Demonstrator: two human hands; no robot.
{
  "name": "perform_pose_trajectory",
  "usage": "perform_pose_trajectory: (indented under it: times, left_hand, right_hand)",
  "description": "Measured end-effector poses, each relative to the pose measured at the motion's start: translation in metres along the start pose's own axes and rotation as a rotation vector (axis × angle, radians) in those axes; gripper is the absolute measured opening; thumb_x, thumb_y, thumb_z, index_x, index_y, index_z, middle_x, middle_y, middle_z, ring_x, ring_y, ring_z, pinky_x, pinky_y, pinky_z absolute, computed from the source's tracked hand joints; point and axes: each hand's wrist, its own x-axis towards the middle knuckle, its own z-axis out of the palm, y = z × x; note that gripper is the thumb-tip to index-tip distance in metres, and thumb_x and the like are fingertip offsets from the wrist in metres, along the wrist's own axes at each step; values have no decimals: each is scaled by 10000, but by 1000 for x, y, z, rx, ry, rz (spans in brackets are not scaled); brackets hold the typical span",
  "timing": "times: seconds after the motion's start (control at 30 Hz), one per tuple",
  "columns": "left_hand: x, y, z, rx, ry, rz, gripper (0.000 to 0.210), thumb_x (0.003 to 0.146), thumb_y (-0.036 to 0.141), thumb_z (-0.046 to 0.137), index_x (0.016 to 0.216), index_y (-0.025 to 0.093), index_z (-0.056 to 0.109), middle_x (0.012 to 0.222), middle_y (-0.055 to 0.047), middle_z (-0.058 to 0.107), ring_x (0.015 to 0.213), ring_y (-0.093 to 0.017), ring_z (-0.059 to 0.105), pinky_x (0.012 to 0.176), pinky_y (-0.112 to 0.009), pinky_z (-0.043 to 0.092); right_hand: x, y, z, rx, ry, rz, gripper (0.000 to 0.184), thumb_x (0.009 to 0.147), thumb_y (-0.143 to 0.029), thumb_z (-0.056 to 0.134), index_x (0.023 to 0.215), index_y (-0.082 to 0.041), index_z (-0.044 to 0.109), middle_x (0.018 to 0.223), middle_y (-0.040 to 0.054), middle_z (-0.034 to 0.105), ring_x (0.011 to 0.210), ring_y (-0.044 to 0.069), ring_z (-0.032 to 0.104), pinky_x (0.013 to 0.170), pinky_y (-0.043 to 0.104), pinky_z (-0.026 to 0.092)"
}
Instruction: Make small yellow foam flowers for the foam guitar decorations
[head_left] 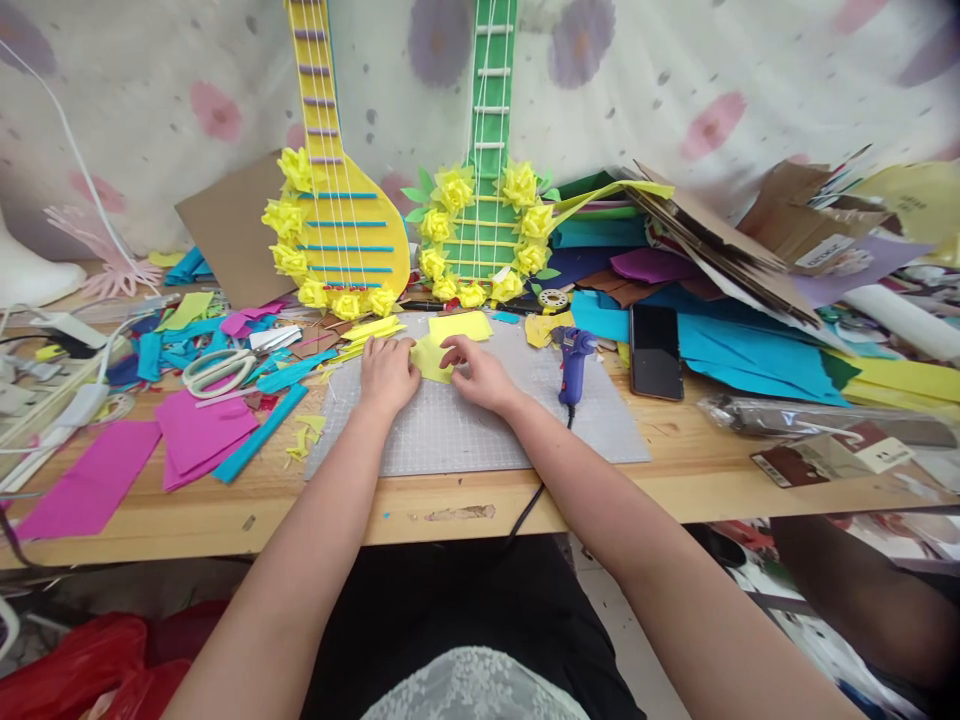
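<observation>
Between my hands, on the grey cutting mat (pixel 450 435), lies a small piece of yellow paper (pixel 430 362). My left hand (pixel 388 376) is closed at its left edge, fingers bent down and thumb against the paper; its fingertips are partly hidden. Over the right side of the same piece, my right hand (pixel 480 374) curves with thumb and forefinger apart. A second yellow sheet (pixel 465 325) lies flat just behind. To the right of my right hand, a blue hot glue gun (pixel 574 368) rests on the mat, its cord running off the front edge.
Behind the mat stand a yellow paper guitar (pixel 356 235) and a green one (pixel 487 235), both trimmed with yellow paper flowers. Scissors (pixel 219 372), magenta sheets (pixel 202 430) and scraps cover the left. A phone (pixel 655 350), blue paper (pixel 750 350) and cardboard (pixel 720 250) crowd the right.
</observation>
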Motion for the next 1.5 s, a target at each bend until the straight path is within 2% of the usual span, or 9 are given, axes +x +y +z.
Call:
perform_pose_trajectory:
  times: [0.13, 0.33, 0.6, 0.8, 0.93, 1.03, 1.13, 1.27, 1.5]
  left_hand:
    - [-2, 2, -1, -24, 13, -57, 344, 742, 193, 422, 1054, 196, 565, 989, -93, 619, 1012, -268, 482, 922, -407, 346]
    - [-2, -5, 1, -185, -21, 149, 551, 624, 58, 438, 1152, 194, 514, 1124, -52, 585, 1118, -206, 433, 981, -316, 335]
    - [-4, 5, -3, -186, -81, 42, 535, 677, 116, 473, 1207, 187, 445, 976, -48, 639, 1040, -227, 505, 942, -359, 353]
    - [-3, 10, -1, -152, -48, -12, 448, 735, 157, 447, 1181, 195, 468, 856, -47, 649, 940, -234, 555, 868, -368, 385]
    - [-3, 2, 2, -255, -13, -16, 470, 730, 131, 430, 1195, 195, 452, 910, -41, 658, 931, -202, 572, 865, -344, 409]
    - [-3, -8, -1, -338, 13, -51, 583, 696, 46, 386, 1249, 228, 397, 1025, -15, 654, 1029, -159, 549, 915, -307, 398]
    - [-3, -16, -4, -355, -6, -72, 633, 661, 22, 396, 1257, 236, 402, 1044, 4, 658, 1090, -151, 519, 957, -298, 373]
    - [-3, -19, -2, -368, -33, -38, 603, 651, 38, 429, 1224, 223, 451, 1025, 18, 670, 1060, -172, 532, 964, -316, 365]
    - [-3, -16, 7, -342, 16, -55, 454, 721, 136, 483, 1168, 211, 510, 994, -1, 676, 1016, -197, 540, 915, -332, 390]
  right_hand:
    - [0, -4, -1, -198, -93, -80, 401, 689, -117, 456, 1081, -190, 495, 923, 26, 651, 944, 195, 476, 849, 324, 376]
    - [0, 2, -5, -284, -57, -53, 413, 700, -102, 463, 1103, -179, 517, 911, 46, 644, 945, 208, 462, 843, 332, 370]
    - [2, 7, -9, -366, -43, -7, 376, 717, -135, 481, 1089, -167, 529, 903, 68, 632, 927, 230, 457, 814, 352, 369]
    - [1, 4, -7, -364, -43, -89, 363, 740, -157, 503, 1101, -185, 514, 968, 48, 630, 943, 215, 454, 831, 336, 360]
    - [4, -5, 3, -448, -96, -79, 309, 808, -144, 424, 1102, -176, 512, 974, 67, 627, 913, 207, 477, 807, 327, 365]
    - [6, -8, 9, -523, -109, -45, 302, 842, -123, 352, 1088, -167, 522, 952, 92, 620, 902, 211, 490, 781, 321, 371]
    - [6, -8, 9, -541, -123, -47, 301, 845, -119, 352, 1085, -169, 526, 942, 97, 617, 921, 222, 493, 769, 322, 375]
    - [5, -4, 6, -530, -109, -13, 326, 846, -111, 341, 1119, -169, 508, 978, 96, 615, 951, 221, 490, 778, 320, 379]
    - [5, -3, 5, -567, -76, 83, 328, 852, -131, 319, 1121, -174, 503, 1042, 96, 595, 968, 216, 490, 788, 312, 387]
